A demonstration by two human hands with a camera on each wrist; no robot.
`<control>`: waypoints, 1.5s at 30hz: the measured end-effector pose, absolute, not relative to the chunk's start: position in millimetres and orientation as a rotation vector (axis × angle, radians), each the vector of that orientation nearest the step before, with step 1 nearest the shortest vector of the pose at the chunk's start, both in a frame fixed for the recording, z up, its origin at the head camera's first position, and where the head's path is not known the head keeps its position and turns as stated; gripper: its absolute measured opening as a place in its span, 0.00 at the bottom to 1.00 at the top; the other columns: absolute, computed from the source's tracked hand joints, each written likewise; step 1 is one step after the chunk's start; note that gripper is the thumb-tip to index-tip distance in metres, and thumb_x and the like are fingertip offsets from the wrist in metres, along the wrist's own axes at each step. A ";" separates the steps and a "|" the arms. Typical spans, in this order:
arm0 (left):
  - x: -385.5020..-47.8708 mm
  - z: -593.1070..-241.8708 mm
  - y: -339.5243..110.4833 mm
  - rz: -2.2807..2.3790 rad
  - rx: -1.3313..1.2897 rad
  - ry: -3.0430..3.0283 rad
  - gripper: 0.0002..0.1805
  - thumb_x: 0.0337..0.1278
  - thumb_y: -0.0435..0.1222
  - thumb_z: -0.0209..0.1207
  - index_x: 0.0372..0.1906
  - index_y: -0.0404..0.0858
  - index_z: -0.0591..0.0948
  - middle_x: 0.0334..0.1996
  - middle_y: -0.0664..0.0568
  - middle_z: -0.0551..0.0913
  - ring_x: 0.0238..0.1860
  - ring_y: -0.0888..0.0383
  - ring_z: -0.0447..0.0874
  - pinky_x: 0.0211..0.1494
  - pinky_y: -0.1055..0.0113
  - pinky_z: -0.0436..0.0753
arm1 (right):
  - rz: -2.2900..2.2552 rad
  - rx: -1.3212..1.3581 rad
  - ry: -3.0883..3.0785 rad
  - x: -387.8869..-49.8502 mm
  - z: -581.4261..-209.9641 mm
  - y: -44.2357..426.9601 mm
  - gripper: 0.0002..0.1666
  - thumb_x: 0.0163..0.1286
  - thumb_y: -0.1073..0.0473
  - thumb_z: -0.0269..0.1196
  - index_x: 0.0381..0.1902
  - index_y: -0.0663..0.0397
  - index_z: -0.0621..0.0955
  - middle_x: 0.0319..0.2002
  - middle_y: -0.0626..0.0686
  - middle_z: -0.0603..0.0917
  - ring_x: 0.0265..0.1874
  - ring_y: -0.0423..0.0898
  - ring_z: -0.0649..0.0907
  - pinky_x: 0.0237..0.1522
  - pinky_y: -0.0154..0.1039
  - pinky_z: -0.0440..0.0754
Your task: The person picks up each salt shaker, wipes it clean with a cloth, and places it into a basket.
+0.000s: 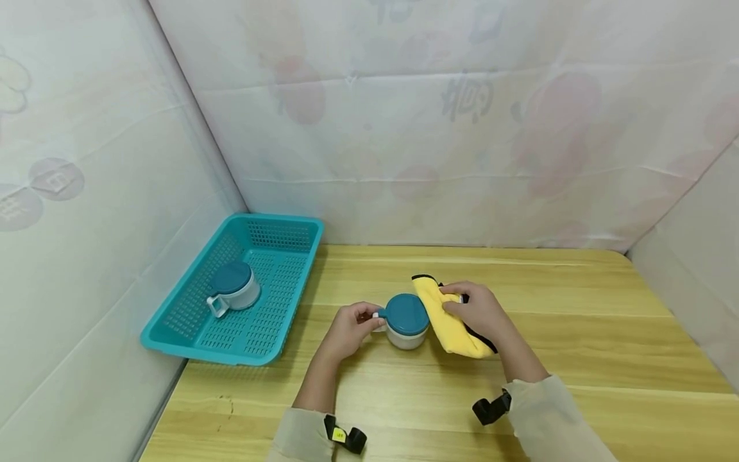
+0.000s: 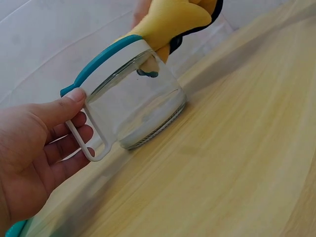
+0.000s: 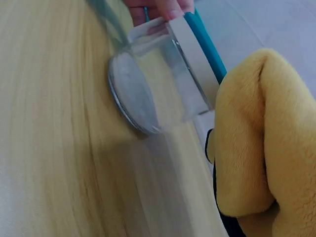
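A wood-grained table is topped at its left by a turquoise basket, in which a lidded jar is held. A dark-edged yellow cloth is pinched by the right hand, beside the teal lid of a clear jar. The latter is stood upright, right of the basket, its pale handle pinched by the left hand.

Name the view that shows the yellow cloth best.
Head view: the yellow cloth fits within frame, though the right hand covers part. The left wrist view cuts it off above; the right wrist view, close up, at right.
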State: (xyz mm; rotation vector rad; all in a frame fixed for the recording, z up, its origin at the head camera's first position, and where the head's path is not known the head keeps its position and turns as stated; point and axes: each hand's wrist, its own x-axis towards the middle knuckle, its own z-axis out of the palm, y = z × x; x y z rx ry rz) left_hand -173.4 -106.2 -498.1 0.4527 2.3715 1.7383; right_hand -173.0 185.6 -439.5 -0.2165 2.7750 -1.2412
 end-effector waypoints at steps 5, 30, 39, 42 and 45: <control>-174.3 -496.4 -110.9 1.727 0.462 2.359 0.09 0.63 0.39 0.63 0.47 0.45 0.86 0.39 0.54 0.86 0.39 0.58 0.81 0.40 0.70 0.82 | -1.253 -0.178 2.844 -176.3 -440.9 186.3 0.20 0.70 0.58 0.62 0.59 0.52 0.81 0.64 0.61 0.75 0.65 0.63 0.71 0.58 0.61 0.74; -176.6 -494.6 -117.0 1.706 0.520 2.309 0.10 0.62 0.38 0.64 0.46 0.43 0.87 0.43 0.53 0.87 0.43 0.59 0.83 0.45 0.70 0.83 | -1.094 -0.731 2.746 -196.3 -449.1 151.5 0.17 0.71 0.69 0.58 0.55 0.59 0.83 0.64 0.58 0.75 0.63 0.61 0.75 0.58 0.56 0.78; -176.8 -494.8 -117.2 1.723 0.556 2.292 0.11 0.62 0.37 0.64 0.47 0.40 0.87 0.43 0.50 0.87 0.42 0.61 0.83 0.44 0.69 0.84 | -1.075 -0.656 2.676 -200.0 -461.4 150.1 0.16 0.73 0.69 0.56 0.55 0.56 0.83 0.64 0.57 0.75 0.66 0.61 0.71 0.63 0.59 0.73; -176.4 -494.2 -117.1 1.729 0.547 2.282 0.10 0.62 0.37 0.64 0.45 0.39 0.87 0.43 0.49 0.87 0.42 0.61 0.83 0.44 0.69 0.83 | -1.092 -0.651 2.645 -200.9 -465.4 151.4 0.17 0.73 0.69 0.56 0.54 0.54 0.83 0.63 0.55 0.76 0.66 0.60 0.71 0.63 0.59 0.72; -176.1 -493.4 -116.9 1.726 0.520 2.277 0.09 0.62 0.37 0.64 0.45 0.40 0.87 0.43 0.51 0.87 0.42 0.60 0.83 0.44 0.69 0.83 | -1.077 -0.665 2.636 -202.0 -467.8 151.4 0.17 0.73 0.69 0.56 0.54 0.53 0.84 0.63 0.55 0.76 0.66 0.60 0.72 0.63 0.59 0.72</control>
